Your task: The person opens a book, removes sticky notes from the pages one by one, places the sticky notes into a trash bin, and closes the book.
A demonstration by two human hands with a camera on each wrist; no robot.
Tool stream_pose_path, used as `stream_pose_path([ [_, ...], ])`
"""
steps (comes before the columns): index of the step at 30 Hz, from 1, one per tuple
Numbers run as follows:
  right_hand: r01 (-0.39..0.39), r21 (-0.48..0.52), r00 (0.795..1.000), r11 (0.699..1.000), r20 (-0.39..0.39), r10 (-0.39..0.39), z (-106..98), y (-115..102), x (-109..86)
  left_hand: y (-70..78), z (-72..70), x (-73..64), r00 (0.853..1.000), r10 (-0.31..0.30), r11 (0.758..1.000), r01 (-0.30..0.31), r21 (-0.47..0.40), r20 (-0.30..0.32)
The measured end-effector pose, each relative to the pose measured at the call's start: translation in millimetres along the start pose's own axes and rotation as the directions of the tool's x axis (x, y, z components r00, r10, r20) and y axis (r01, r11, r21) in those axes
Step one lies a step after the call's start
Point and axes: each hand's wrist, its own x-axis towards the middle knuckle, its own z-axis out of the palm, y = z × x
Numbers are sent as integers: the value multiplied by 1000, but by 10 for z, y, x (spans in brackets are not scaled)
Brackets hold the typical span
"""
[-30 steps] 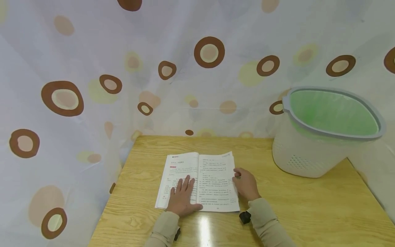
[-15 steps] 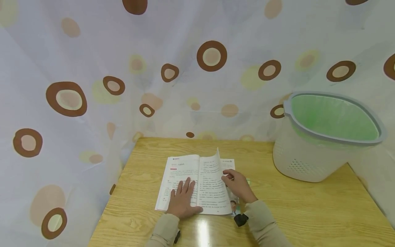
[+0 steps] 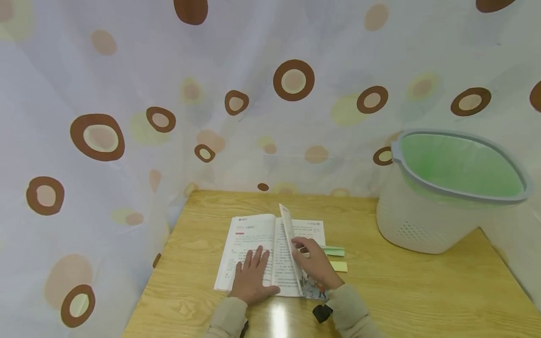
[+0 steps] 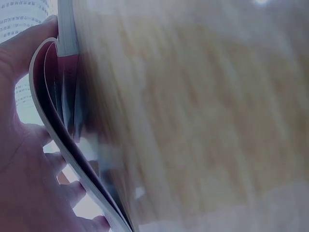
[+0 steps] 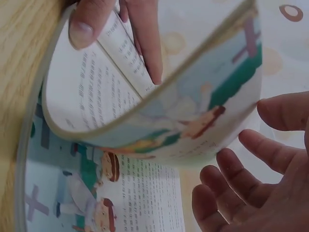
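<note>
An open book (image 3: 249, 230) lies on the wooden table, text on its left page. My left hand (image 3: 250, 277) rests spread on that page, the thumb reaching over the middle fold. In the left wrist view, the book's lower edge curves up beside the left hand (image 4: 29, 159). A raised page (image 3: 289, 249) stands nearly upright over the right half. My right hand (image 3: 314, 263) is at its outer side; in the right wrist view, the thumb and forefinger of the right hand (image 5: 260, 179) touch its edge. The raised page's underside (image 5: 193, 111) carries a coloured picture, as does the page below.
A green tab (image 3: 335, 251) and a yellow tab (image 3: 339, 266) stick out from the book's right side. A white basket (image 3: 422, 216) with a grey rim and green inside stands at the right rear. A patterned curtain (image 3: 253, 117) hangs behind the wooden table (image 3: 414, 291).
My right hand has moved left, lifting the right page from nearly flat to nearly upright. The illustrated page beneath and the coloured tabs have come into view. My left hand has stayed in place.
</note>
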Motion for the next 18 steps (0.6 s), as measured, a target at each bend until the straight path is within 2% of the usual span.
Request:
stream_pose_path([
  [5, -15, 9, 1000, 1000, -18, 15, 65, 10, -25, -1, 45, -2, 1000, 1, 1000, -1, -7, -1],
  [10, -28, 16, 999, 999, -15, 29, 90, 49, -23, 21, 25, -21, 1000, 0, 1000, 0, -5, 5],
  [18, 25, -8, 1000, 1000, 10, -25, 96, 85, 2, 18, 3, -14, 1000, 7, 1000, -6, -16, 15],
])
